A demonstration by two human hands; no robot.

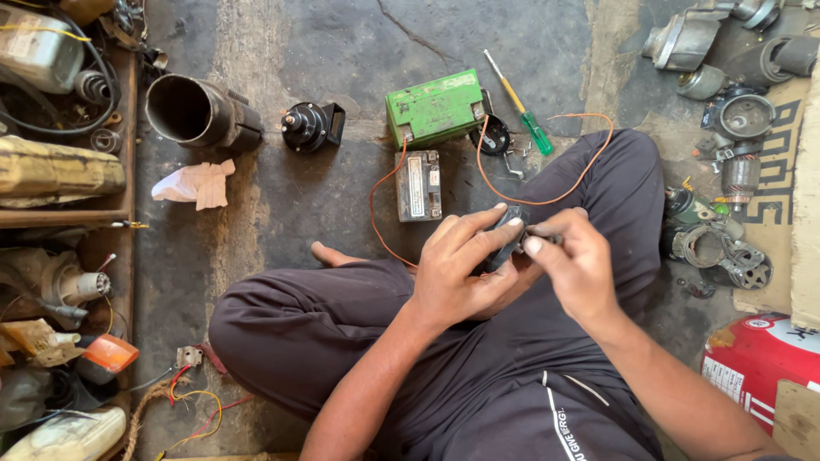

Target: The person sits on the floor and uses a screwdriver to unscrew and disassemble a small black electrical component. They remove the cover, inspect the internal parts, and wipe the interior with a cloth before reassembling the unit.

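Over my lap, left grip (465, 260) was closed round a black part (506, 242); right grip (574, 260) pinched a tool (543, 235) against it, orange wire (547, 201) trailing.

Head camera — looking steeply down, close over lap.

Rough concrete floor (342, 51); glossy green plastic battery (434, 107); matt metal pipe (201, 113).

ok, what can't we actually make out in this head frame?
- Black part: mostly wrapped by left hand; shape unclear.
- Thin tool in right hand: tip hidden behind the part.
- Orange wire: its near end vanishes under the fingers.
- Red canister: cut off by right edge.
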